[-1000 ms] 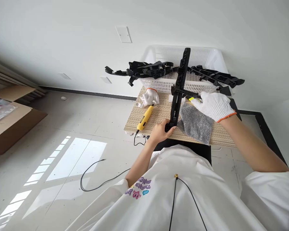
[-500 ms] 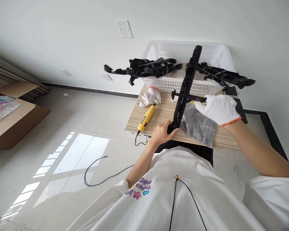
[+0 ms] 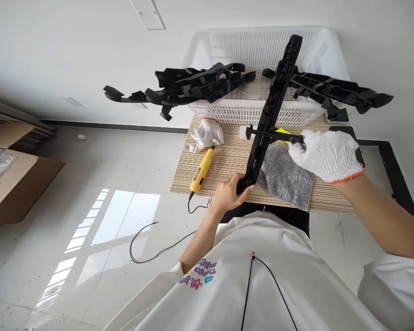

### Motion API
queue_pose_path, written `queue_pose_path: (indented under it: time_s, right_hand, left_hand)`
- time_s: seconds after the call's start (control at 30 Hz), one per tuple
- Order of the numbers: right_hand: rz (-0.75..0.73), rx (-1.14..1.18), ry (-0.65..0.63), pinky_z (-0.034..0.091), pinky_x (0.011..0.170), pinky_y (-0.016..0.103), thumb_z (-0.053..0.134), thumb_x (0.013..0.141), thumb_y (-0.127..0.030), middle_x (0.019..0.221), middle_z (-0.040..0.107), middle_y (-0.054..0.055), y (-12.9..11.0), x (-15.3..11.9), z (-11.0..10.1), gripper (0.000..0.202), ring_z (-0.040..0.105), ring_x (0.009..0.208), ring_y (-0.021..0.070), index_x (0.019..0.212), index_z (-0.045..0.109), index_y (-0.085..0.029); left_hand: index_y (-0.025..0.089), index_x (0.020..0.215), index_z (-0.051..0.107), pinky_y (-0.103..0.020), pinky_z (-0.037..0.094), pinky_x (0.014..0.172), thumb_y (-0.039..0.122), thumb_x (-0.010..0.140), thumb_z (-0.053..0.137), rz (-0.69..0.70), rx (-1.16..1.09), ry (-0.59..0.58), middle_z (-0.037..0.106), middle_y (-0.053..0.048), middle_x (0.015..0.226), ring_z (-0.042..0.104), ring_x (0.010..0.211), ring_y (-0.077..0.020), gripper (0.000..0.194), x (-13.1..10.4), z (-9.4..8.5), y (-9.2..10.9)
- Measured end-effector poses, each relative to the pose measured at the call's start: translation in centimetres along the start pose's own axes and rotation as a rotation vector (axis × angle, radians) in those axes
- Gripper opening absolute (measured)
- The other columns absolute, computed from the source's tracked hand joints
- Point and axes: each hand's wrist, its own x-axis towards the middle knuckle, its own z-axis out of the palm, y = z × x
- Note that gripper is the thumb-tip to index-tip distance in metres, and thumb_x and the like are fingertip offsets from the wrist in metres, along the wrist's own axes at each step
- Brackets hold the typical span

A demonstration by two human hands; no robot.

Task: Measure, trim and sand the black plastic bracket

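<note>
My bare left hand (image 3: 229, 194) grips the lower end of a long black plastic part (image 3: 269, 108), which slants up and to the right over the table. In a white knitted glove with an orange cuff, my right hand (image 3: 326, 154) is closed on the end of a thinner black piece (image 3: 279, 134) that crosses the long part. Whether that piece is joined to the long part I cannot tell. Below it lies a grey cloth (image 3: 286, 177). A yellow corded tool (image 3: 202, 170) rests on the table left of my left hand, beside a loose white glove (image 3: 207, 134).
Behind the table (image 3: 182, 177), a white basket (image 3: 248, 110) holds several black parts (image 3: 200, 85) that stick out on both sides. A yellow item (image 3: 283, 131) lies near the cloth. A cardboard box (image 3: 24, 184) and a cable (image 3: 152, 260) are on the floor.
The view has shifted closer to the table and basket. Both hands keep their hold on the black pieces, with little other visible change.
</note>
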Motion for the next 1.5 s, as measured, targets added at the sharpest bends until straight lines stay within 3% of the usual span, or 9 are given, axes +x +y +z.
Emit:
queue_pose_path:
  time_s: [0.47,0.63,0.87,1.03,1.23,1.4,1.5]
  right_hand:
    - [0.035,-0.005,-0.032,0.027,0.060,0.035,0.034,0.095,-0.054,0.075,0.069,0.022,0.2,0.9,0.5,0.062,0.066,0.074,0.0350,0.099,0.077,-0.008]
    - [0.028,0.088,-0.068,0.030,0.065,0.037,0.031,0.097,-0.052,0.082,0.070,0.026,0.4,1.1,0.3,0.066,0.065,0.080,0.0368,0.104,0.077,-0.005]
    - [0.043,0.055,-0.057,0.033,0.065,0.034,0.032,0.092,-0.076,0.078,0.069,0.020,-0.3,0.9,-0.2,0.081,0.065,0.077,0.0337,0.107,0.076,-0.009]
    - [0.030,0.017,-0.046,0.026,0.061,0.033,0.027,0.098,-0.062,0.074,0.069,0.021,-0.7,0.3,-0.3,0.073,0.065,0.071,0.0320,0.104,0.076,-0.008]
    - [-0.045,-0.026,-0.026,0.016,0.060,0.032,0.027,0.097,-0.061,0.070,0.068,0.020,-1.1,-0.2,0.0,0.071,0.066,0.069,0.0305,0.101,0.075,-0.009]
    - [-0.068,-0.075,-0.053,0.016,0.059,0.034,0.027,0.096,-0.046,0.075,0.069,0.020,-1.0,-0.1,0.1,0.059,0.067,0.075,0.0316,0.102,0.074,-0.009]
    - [-0.086,-0.058,-0.074,0.016,0.060,0.034,0.026,0.097,-0.047,0.078,0.070,0.020,-0.8,0.0,0.0,0.062,0.068,0.077,0.0327,0.108,0.073,-0.009]
  left_hand:
    - [0.024,0.112,0.061,-0.033,0.058,0.080,0.057,0.095,0.058,-0.026,-0.089,-0.034,0.078,-0.005,0.100,0.077,0.091,-0.0251,0.037,0.3,-0.7,0.2]
    - [0.023,0.112,0.061,-0.034,0.058,0.078,0.057,0.095,0.057,-0.034,-0.094,-0.037,0.078,-0.007,0.100,0.077,0.091,-0.0265,0.039,0.4,-0.7,0.3]
    - [0.023,0.110,0.061,-0.035,0.058,0.078,0.058,0.095,0.054,-0.026,-0.126,-0.031,0.078,-0.006,0.099,0.077,0.091,-0.0263,0.039,0.4,-0.8,0.2]
    - [0.023,0.108,0.061,-0.035,0.058,0.084,0.057,0.095,0.055,-0.041,-0.177,-0.010,0.079,-0.007,0.105,0.076,0.098,-0.0262,0.037,0.4,-0.9,0.3]
    - [0.022,0.108,0.061,-0.035,0.058,0.085,0.057,0.095,0.056,-0.049,-0.174,-0.004,0.078,-0.007,0.106,0.075,0.100,-0.0260,0.038,0.4,-1.0,0.3]
    - [0.022,0.106,0.062,-0.034,0.058,0.083,0.057,0.096,0.056,-0.038,-0.185,-0.002,0.077,-0.007,0.103,0.075,0.096,-0.0250,0.038,0.5,-1.1,0.3]
    - [0.022,0.106,0.062,-0.034,0.057,0.082,0.057,0.096,0.055,-0.038,-0.196,0.001,0.078,-0.006,0.102,0.075,0.094,-0.0246,0.037,0.4,-1.1,0.3]
